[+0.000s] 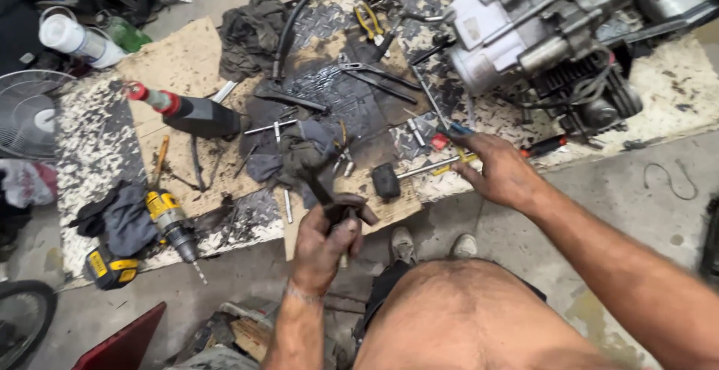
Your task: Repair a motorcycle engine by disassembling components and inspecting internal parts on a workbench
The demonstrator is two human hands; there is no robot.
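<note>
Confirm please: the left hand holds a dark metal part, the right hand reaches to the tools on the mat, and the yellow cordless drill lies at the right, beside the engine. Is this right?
One detail is wrong. The head view shows the yellow cordless drill at the left, far from the engine. The left hand does hold a dark metal part, and the right hand reaches to the tools on the mat.

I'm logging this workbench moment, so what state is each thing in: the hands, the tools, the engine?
Left hand: closed around a small dark part, raised.
Right hand: reaching among tools, fingers on a yellow-handled tool.
Cordless drill: lying on its side, bit fitted.
Engine: resting on the mat, partly stripped.
Yellow-handled pliers: lying flat, untouched.
Rubber mallet: lying flat.
</note>
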